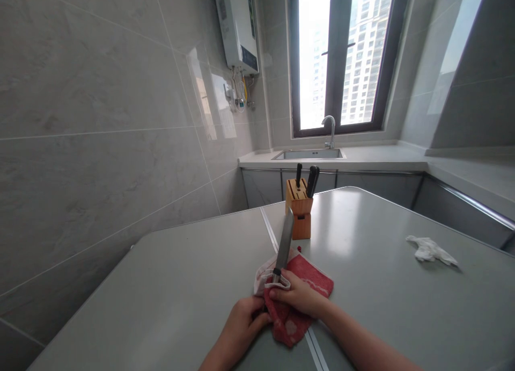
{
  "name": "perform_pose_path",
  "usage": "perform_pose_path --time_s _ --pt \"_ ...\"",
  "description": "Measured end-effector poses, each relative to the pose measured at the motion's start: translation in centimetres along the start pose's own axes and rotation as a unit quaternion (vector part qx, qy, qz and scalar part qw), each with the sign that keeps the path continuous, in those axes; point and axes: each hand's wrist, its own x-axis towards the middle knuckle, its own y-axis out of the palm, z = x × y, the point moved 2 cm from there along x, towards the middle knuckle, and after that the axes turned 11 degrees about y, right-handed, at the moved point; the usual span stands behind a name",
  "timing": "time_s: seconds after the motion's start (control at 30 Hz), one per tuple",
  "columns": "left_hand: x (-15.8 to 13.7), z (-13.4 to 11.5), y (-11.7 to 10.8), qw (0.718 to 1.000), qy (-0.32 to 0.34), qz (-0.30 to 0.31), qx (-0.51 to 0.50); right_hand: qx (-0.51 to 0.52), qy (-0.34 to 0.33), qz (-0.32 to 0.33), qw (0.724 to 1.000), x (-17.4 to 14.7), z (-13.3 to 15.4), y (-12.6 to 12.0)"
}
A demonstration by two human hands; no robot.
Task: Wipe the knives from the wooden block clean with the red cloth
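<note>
A kitchen knife points away from me over the table, its blade bare and its handle mostly hidden. My right hand is closed around a red and white cloth at the top of the handle. Lower down, my left hand pinches the handle's butt end, which the cloth and fingers largely cover. Just beyond the blade tip stands a wooden knife block. Black-handled knives stick up from its slots.
A crumpled white tissue or cloth lies on the right of the pale table. Behind are a counter with a sink and a tap, under a window. A water heater hangs on the left wall.
</note>
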Motion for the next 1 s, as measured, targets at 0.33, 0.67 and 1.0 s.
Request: perform_pose_path --time_s 0.33,0.67,1.0 --pt "-0.15 0.23 -0.06 1.000 0.012 -0.009 0.009 -0.013 -0.014 -0.019 1.000 0.17 -0.20 -0.12" --pt "-0.10 -0.07 -0.05 1.000 0.013 -0.009 0.026 -0.025 -0.012 -0.029 0.999 -0.12 0.30 -0.12" --pt "-0.11 -0.44 -0.13 0.999 0.011 -0.009 0.047 -0.029 -0.012 -0.038 0.999 -0.01 0.17 -0.11"
